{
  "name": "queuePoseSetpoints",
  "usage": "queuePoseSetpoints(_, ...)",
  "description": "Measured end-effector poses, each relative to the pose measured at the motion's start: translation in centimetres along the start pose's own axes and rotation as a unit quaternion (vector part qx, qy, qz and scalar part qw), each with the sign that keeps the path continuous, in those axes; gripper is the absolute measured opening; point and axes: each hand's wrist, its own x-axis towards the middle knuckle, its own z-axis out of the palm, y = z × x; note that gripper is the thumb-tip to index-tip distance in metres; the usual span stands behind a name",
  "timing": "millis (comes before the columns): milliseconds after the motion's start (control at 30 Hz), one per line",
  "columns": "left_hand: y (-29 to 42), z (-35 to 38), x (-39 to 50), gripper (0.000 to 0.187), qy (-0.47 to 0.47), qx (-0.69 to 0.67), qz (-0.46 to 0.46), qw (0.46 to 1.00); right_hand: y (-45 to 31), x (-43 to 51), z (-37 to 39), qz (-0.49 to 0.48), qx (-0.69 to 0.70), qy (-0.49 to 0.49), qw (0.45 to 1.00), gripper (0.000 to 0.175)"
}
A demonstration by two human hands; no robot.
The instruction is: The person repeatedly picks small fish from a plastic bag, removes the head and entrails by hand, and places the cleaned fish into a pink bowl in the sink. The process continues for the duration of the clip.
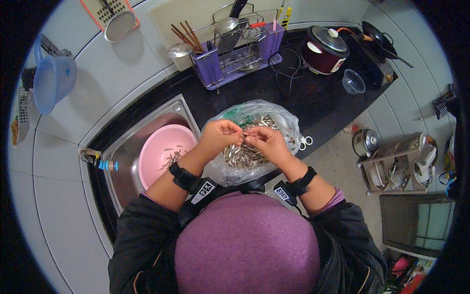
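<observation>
Both hands meet over an open clear plastic bag [216, 172] on the counter. A heap of small silvery fish [244, 158] fills it. Between the fingertips of my left hand [223, 135] and my right hand [267, 142] is a tiny item, seemingly one small fish [244, 135], largely hidden by the fingers. Thumb and forefinger are pinched together on each side. Left of the bag, a pink plastic basin [154, 147] stands in the steel sink. Several small fish [172, 160] lie on its bottom, partly behind my left forearm.
White-handled scissors [305, 142] lie at the bag's right edge. Behind stand a purple utensil rack [207, 68] and a dark red rice cooker [323, 55] with a loose cord. A clear plastic bowl [353, 81] sits near a gas stove [371, 62]. The tap [90, 156] is at the sink's left.
</observation>
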Motion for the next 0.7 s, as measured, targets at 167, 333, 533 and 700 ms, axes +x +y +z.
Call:
queuePoseSetpoints(167, 0.01, 0.18, -0.12, 0.010, -0.001, -0.018, 0.014, 1.000, -0.87, -0.01, -0.71, 0.070, 0.072, -0.015, 0.995, 0.020)
queuePoseSetpoints(333, 0.14, 0.62, -0.27, 0.010, 0.008, -0.024, 0.017, 1.000, -0.98, 0.06, -0.39, 0.087, 0.136, -0.008, 0.987, 0.018)
queuePoseSetpoints(533, 0.41, 0.85, -0.32, 0.010, 0.006, -0.004, 0.025, 1.000, -0.94, 0.08, -0.21, 0.121, 0.210, 0.007, 0.970, 0.015)
queuePoseSetpoints(700, 0.43, 0.80, -0.20, 0.010, 0.003, 0.002, 0.026, 1.000, -0.80, 0.12, -0.09, 0.120, 0.253, 0.003, 0.960, 0.013)
